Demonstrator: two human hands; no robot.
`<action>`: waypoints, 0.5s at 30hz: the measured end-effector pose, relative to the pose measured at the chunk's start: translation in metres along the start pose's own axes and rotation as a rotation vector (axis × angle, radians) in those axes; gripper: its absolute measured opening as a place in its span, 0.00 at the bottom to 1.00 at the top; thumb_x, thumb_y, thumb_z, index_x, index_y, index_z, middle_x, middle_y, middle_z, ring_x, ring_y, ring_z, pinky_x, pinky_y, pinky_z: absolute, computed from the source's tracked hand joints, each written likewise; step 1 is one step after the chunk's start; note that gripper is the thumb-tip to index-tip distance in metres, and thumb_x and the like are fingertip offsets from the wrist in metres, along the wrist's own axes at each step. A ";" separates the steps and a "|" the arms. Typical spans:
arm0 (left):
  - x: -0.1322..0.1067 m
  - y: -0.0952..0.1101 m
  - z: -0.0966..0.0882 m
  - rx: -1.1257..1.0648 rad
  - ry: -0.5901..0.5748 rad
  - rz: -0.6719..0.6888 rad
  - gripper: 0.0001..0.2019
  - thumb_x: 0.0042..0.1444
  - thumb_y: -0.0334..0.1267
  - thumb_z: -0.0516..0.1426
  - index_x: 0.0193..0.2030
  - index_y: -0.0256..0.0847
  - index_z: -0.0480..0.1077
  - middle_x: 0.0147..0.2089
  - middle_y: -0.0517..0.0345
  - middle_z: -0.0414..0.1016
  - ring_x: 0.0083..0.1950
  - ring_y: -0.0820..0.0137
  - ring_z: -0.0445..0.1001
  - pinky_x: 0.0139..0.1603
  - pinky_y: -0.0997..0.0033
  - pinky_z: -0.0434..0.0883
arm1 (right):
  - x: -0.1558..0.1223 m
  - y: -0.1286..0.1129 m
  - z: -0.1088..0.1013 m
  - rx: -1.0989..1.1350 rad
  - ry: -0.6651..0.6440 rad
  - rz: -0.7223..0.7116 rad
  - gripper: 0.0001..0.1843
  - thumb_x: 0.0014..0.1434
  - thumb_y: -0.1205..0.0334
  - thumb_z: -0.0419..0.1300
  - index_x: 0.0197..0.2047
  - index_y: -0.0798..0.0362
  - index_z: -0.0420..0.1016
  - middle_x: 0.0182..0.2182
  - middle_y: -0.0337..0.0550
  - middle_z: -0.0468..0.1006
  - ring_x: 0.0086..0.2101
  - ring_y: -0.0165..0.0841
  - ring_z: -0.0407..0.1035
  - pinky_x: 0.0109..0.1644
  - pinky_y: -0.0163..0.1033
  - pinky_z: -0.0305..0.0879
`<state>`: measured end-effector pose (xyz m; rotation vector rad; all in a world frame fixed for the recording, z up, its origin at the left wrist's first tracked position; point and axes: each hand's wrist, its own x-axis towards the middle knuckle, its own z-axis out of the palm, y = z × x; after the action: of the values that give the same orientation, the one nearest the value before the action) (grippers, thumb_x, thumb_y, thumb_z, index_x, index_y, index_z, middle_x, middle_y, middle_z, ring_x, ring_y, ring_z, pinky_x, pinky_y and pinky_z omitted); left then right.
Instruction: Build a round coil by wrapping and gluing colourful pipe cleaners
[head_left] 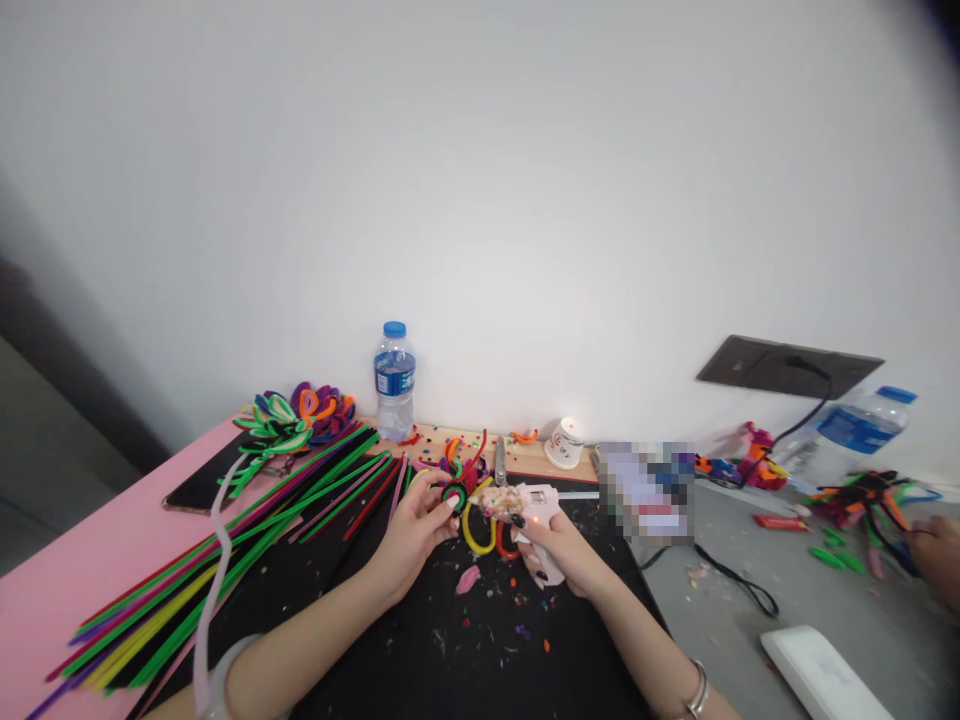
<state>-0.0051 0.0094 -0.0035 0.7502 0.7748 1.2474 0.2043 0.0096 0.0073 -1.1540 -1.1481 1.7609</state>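
Observation:
Between the fingertips of my left hand (411, 535) is a small round pipe-cleaner piece (453, 496), coloured green, black and red. My right hand (571, 555) is wrapped round the grip of a white glue gun (545, 500), with a glue stick out of its back. The gun's nozzle points left and is close to the round piece; I cannot tell if they touch. Behind and under the hands lie scissors (500, 462) with yellow and orange handles. A pink pipe-cleaner loop (468, 579) rests on the black mat (405, 650) below.
Long coloured pipe cleaners (195, 590) spread over the left side beside a phone (202, 480). A water bottle (395, 385) and a paper cup (565, 443) stand by the wall. At right are a white power bank-like box (821, 670), a black cable (739, 580) and another person's hand (937, 555).

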 end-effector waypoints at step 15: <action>-0.002 0.001 0.001 0.020 -0.029 -0.008 0.14 0.50 0.37 0.64 0.42 0.45 0.66 0.31 0.67 0.65 0.28 0.79 0.67 0.34 0.76 0.68 | 0.001 0.002 0.000 0.009 0.013 -0.028 0.23 0.44 0.44 0.66 0.29 0.50 0.61 0.13 0.25 0.61 0.12 0.22 0.51 0.13 0.29 0.53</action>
<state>-0.0050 0.0080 -0.0017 0.7788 0.7670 1.2209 0.2034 0.0100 0.0053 -1.1373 -1.1426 1.7338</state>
